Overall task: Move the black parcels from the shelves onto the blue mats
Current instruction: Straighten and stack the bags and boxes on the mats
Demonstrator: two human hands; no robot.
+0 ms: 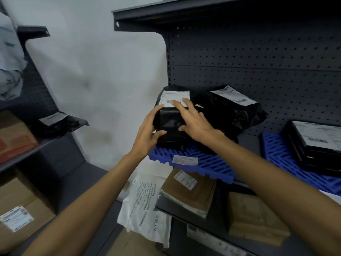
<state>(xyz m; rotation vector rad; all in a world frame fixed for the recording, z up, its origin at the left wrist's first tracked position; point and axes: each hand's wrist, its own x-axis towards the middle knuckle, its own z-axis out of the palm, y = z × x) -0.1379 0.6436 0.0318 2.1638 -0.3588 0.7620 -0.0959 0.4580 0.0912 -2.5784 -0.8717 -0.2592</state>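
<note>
Both forearms reach forward to the black parcel (169, 126), which sits on the blue mat (208, 163) against a second black parcel (230, 113). The left hand (147, 134) curls round its left edge; the right hand (193, 121) lies spread on top, fingers straight, reaching its white label (173, 96)

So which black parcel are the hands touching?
The front black parcel on the left blue mat: the left hand grips its side, the right hand rests on top. No other is touched.
</note>
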